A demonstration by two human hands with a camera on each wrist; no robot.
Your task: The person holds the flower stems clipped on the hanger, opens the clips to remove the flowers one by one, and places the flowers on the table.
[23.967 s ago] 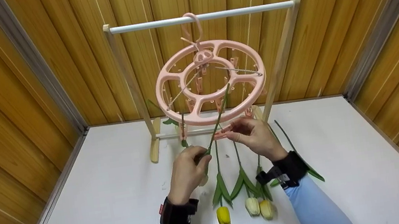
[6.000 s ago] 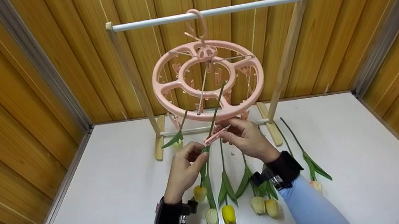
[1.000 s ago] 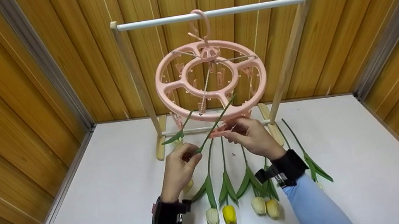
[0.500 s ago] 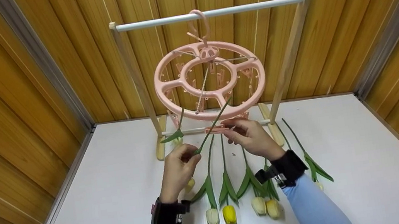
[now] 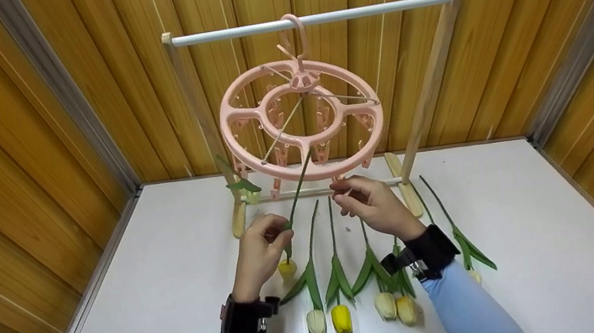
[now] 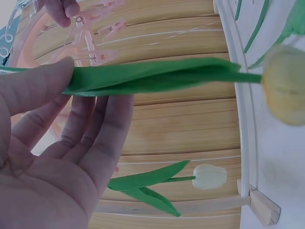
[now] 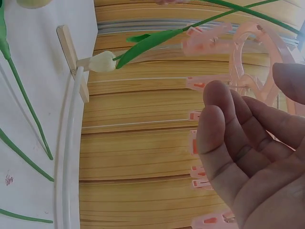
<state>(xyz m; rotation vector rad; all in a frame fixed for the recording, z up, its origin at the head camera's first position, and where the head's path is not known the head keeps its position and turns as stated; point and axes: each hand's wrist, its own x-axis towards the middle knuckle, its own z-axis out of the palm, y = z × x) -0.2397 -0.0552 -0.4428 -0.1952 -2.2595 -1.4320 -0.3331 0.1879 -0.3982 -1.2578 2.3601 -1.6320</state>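
Note:
A pink round clip hanger [image 5: 229, 135] hangs by its hook from the rack's white bar [image 5: 368, 10]. Between thumb and fingers, my left hand [image 5: 259, 247] pinches a yellowish tulip [image 6: 157, 78] at its leaves, bloom down, with the stem slanting up in front of the hanger's near rim. My right hand [image 5: 374, 202] is just below that rim, fingers loosely bent and nothing between them. Pink clips [image 7: 207, 82] dangle around it in the right wrist view. A white tulip [image 6: 209, 176] hangs bloom down from the hanger's left side.
On the white table [image 5: 148, 303] lie several tulips, among them a white one [image 5: 316, 324] and a bright yellow one [image 5: 342, 320], stems toward the rack. Another tulip [image 5: 468, 247] lies beyond the right wrist. Wood-look panels [image 5: 49, 224] enclose the back and sides.
My right hand has let go of the pink clip it was pinching. The hanger has turned and swung left, taking the hanging white tulip along. My left hand shifted slightly left, its stem more upright.

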